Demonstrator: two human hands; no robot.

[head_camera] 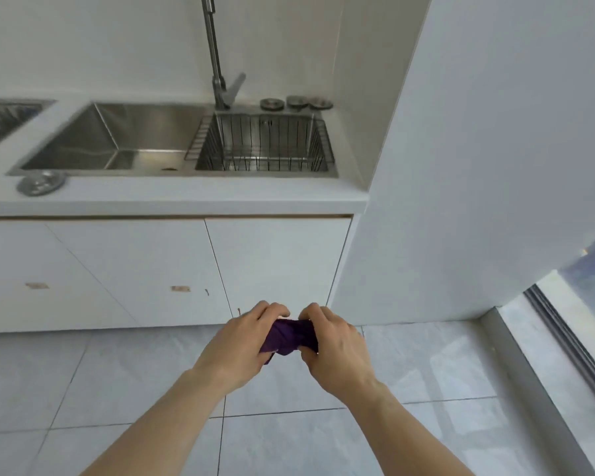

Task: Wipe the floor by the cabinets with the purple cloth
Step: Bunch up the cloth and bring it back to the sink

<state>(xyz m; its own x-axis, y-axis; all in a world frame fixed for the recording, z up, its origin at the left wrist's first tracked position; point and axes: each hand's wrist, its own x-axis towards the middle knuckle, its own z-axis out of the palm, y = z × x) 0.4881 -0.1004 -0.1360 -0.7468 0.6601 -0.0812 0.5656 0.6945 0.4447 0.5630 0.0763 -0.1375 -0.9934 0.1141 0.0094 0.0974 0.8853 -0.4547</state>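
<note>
A bunched purple cloth point(291, 338) hangs in the air between my two hands, above the grey tiled floor point(117, 389). My left hand point(241, 341) grips its left end with the fingers curled over the top. My right hand point(337, 345) grips the right end the same way. Most of the cloth is hidden inside my fists. The white cabinets point(145, 269) stand just beyond my hands, their base meeting the floor.
Above the cabinets a white counter holds a steel sink point(117, 139) with a wire basket point(265, 142) and a tall faucet point(217, 63). A white wall point(478, 166) juts out on the right. A window track point(571, 341) runs along the floor at far right.
</note>
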